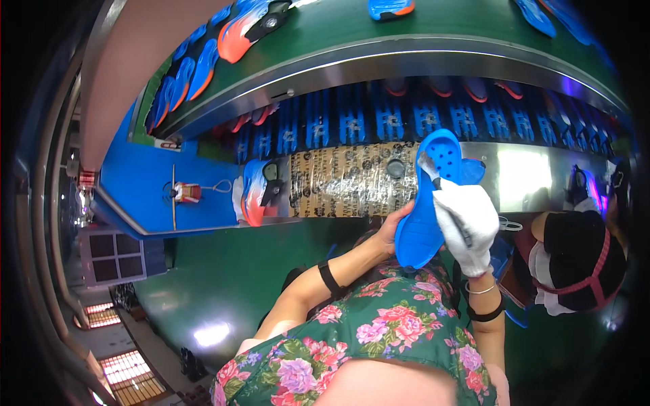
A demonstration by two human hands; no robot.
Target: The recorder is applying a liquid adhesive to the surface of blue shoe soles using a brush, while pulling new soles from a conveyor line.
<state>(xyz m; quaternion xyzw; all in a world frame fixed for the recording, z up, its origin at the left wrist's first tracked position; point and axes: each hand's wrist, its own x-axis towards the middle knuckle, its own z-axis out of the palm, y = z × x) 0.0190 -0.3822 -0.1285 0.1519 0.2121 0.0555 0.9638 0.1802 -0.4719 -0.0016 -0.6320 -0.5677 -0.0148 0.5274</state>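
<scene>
My left hand (391,227), bare, grips the edge of a blue shoe sole (421,230) near its heel end. The sole is tilted up in front of my apron, with a cluster of small holes in its forefoot. In a white glove, my right hand (468,220) is closed on a brush (428,164). Its pale bristles lie against the sole just beside the holes. Behind the sole, another blue piece (474,171) partly shows. A small round dish (395,168) stands to the left of the forefoot.
Tape-covered cardboard (338,183) lines the bench, with blue-and-orange shoe parts (254,193) at its left end. Beyond runs a rack of blue parts (389,125), under a green conveyor belt (447,20) carrying more soles. A person in a dark cap (575,250) is close on the right.
</scene>
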